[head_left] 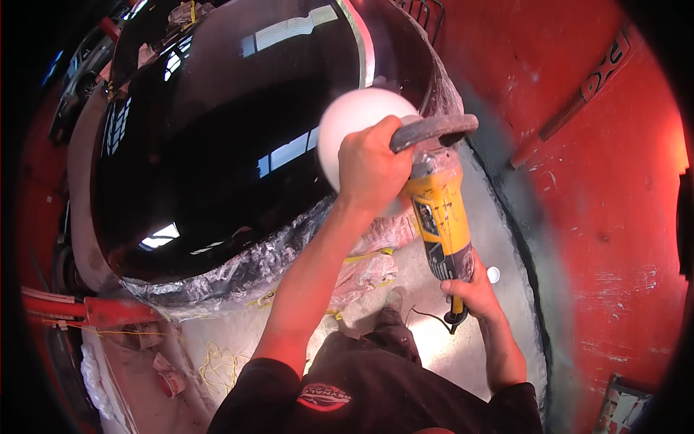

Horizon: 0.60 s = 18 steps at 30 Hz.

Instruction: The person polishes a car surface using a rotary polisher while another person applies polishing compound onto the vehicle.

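A yellow and black polisher (441, 210) with a round white pad (354, 119) is held in both my hands. My left hand (372, 166) is closed around the dark loop handle (437, 130) at its head. Toward the rear, my right hand (477, 289) wraps the narrow end of the body, where a dark cord (434, 316) hangs. The pad lies over the edge of a glossy black car panel (210, 137); whether it touches cannot be seen. Crinkled plastic sheeting (238, 267) covers the car below the panel, and pale tape (361, 40) runs along the far part.
A red wall (600, 210) rises on my right, beyond the grey floor (499, 362). A small white lid-like disc (493, 275) is near my right hand. At lower left are a red metal beam (108, 311) and a loose yellow cord (217, 365). Another car (87, 69) stands at far left.
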Motion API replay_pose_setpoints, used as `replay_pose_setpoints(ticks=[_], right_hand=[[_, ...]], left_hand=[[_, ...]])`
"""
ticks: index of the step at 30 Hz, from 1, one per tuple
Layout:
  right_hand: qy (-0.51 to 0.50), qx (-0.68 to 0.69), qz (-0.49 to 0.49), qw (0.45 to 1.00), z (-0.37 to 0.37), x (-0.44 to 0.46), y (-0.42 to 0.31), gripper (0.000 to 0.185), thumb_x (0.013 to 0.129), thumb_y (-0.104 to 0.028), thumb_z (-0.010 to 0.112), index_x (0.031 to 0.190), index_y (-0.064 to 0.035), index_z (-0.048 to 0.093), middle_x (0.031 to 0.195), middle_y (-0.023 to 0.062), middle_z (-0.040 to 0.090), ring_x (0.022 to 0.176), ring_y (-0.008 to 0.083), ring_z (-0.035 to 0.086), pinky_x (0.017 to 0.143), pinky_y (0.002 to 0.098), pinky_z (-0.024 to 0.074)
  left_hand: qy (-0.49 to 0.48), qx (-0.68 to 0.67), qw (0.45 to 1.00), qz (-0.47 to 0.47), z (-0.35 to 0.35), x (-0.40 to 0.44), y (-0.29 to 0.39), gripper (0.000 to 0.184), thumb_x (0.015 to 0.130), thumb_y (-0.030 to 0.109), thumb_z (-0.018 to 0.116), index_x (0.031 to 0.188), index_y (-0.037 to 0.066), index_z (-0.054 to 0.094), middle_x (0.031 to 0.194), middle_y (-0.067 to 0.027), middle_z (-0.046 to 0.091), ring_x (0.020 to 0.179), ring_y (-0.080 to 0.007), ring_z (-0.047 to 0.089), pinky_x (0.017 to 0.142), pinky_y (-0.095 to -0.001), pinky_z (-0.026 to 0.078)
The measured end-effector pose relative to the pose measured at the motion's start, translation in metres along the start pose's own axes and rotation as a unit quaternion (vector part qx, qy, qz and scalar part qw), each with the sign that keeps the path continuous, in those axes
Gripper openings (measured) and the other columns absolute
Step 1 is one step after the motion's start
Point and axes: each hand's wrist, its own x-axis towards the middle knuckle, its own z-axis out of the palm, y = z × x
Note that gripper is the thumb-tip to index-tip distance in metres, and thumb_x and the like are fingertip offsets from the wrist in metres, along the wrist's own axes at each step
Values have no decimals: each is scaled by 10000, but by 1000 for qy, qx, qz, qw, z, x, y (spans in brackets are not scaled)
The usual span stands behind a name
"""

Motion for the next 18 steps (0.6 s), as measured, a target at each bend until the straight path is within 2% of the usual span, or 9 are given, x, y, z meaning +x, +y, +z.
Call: replay_pose_setpoints(ticks=[2, 3, 5, 8, 11, 13, 16, 18], right_hand=[[6, 2, -18, 1000, -7, 17, -18, 730, 724, -69, 818, 1368, -17, 480, 1133, 43, 624, 973, 124, 605, 828, 293, 528], [6, -6, -12, 1000, -10, 25, -25, 722, 727, -64, 815, 1366, -18, 482, 1126, 40, 626, 968, 122, 605, 822, 290, 527], [8, -20, -1, 1000, -17, 38, -37, 707, 734, -53, 808, 1362, -21, 487, 1112, 35, 628, 959, 117, 603, 811, 285, 525], [-5, -48, 1, 999, -21, 31, -42, 731, 732, -61, 825, 1376, -16, 482, 1154, 45, 637, 1034, 130, 608, 909, 311, 513], [-27, -43, 15, 999, -21, 4, -28, 810, 711, -57, 844, 1418, -7, 452, 1216, 62, 632, 1107, 149, 608, 979, 331, 495], [-44, -29, 26, 998, -18, -15, -17, 881, 692, -50, 859, 1456, -1, 425, 1264, 76, 625, 1160, 165, 607, 1023, 345, 481], [-44, -46, 75, 995, -17, -29, -18, 910, 672, -37, 853, 1464, 7, 407, 1269, 78, 620, 1166, 169, 609, 1021, 349, 484], [-31, -51, 69, 996, -13, -26, -30, 912, 666, -35, 850, 1462, 5, 409, 1267, 76, 619, 1158, 169, 609, 1011, 345, 487]], left_hand=[[3, 8, 1000, 1, 14, 25, -5, 168, 848, 128, 755, 791, 2, 660, 662, -213, 628, 617, -389, 664, 565, -404, 478], [13, 18, 1000, -6, 20, 35, -7, 157, 849, 123, 761, 807, 1, 672, 652, -197, 626, 583, -353, 656, 558, -398, 473], [19, -11, 999, -33, 24, 49, -10, 146, 820, 146, 738, 784, 18, 679, 689, -211, 660, 675, -423, 672, 599, -467, 508], [18, 19, 999, -47, 16, 40, -4, 113, 806, 113, 745, 812, 19, 682, 703, -207, 668, 669, -412, 680, 592, -450, 510], [20, 21, 998, -54, -2, -1, 11, 140, 792, 55, 788, 792, 1, 659, 630, -161, 612, 546, -287, 628, 556, -369, 476], [2, 15, 998, -57, -17, -24, 26, 150, 754, 14, 790, 799, 0, 647, 662, -163, 628, 579, -294, 650, 561, -368, 478], [-34, 16, 997, -64, -28, -44, 24, 156, 748, 1, 784, 812, 0, 642, 692, -165, 641, 613, -317, 665, 566, -371, 481], [-36, -10, 997, -66, -28, -33, 20, 154, 752, -1, 779, 814, 0, 638, 705, -170, 651, 640, -336, 678, 571, -378, 488]])
